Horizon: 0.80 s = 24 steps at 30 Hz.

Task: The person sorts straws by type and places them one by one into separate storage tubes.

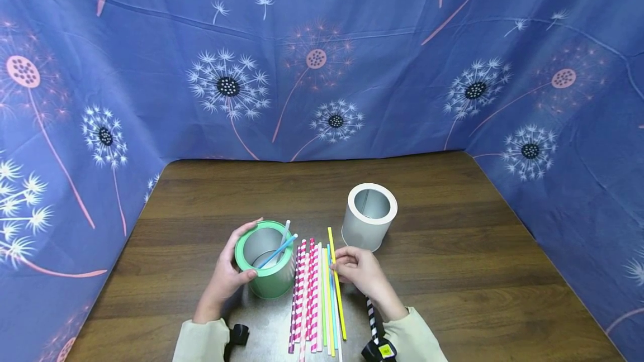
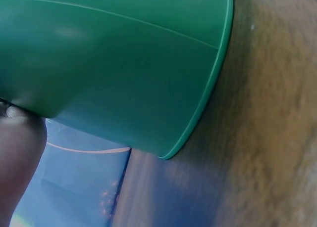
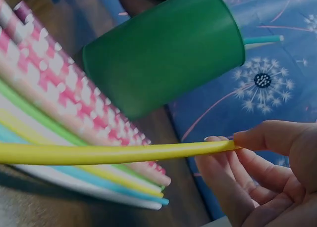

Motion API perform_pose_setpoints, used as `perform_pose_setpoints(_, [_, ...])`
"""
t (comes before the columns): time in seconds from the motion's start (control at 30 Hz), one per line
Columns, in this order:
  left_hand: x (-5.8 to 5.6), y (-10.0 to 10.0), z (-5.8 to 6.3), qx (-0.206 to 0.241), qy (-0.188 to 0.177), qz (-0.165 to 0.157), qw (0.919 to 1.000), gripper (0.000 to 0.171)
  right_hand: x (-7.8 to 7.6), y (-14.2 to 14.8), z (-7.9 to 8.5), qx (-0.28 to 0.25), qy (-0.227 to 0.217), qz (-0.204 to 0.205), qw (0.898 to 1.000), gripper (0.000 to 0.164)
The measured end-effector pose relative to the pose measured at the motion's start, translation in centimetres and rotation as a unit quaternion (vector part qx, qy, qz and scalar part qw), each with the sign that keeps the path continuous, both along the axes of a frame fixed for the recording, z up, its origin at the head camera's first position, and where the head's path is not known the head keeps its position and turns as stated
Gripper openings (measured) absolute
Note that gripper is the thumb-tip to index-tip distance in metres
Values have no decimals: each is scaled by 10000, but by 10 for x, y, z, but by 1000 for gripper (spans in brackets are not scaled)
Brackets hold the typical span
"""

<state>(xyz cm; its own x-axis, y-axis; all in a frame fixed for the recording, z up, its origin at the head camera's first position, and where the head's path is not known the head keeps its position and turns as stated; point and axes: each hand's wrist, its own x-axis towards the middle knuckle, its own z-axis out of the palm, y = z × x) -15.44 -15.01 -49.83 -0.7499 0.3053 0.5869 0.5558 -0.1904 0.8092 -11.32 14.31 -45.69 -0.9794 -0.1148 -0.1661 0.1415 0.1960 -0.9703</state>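
My left hand grips a green can by its rim and side, at the left of the straws. Inside the can lean a blue straw and a whitish one, both poking over the rim. In my right hand a yellow straw is pinched between thumb and fingers; the right wrist view shows it across the other straws. Beneath and beside it lies a row of several straws: pink-and-white patterned straws, then green, yellow, blue and white plain ones.
A white can, open at the top, stands behind my right hand. The brown wooden table runs back to a blue dandelion-print cloth. A black-and-white striped strap hangs by my right wrist.
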Motion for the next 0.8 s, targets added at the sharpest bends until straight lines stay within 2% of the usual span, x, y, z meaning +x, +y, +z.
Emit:
perform_pose_setpoints(0.17, [0,0,1,-68,-27,23,10000,84,-1,-4,11,-155,155,-22,9998,30])
perform_pose_setpoints(0.37, [0,-1,0,-55,9,39,10000,84,-4,-8,25,131,814,-145,9965,26])
perform_pose_setpoints(0.57, [0,-1,0,-46,-12,50,10000,84,-5,-11,43,177,1548,-683,9854,19])
perform_pose_setpoints(0.8, [-2,1,-1,87,123,-69,9999,85,-1,-10,60,-389,2127,-1146,9696,22])
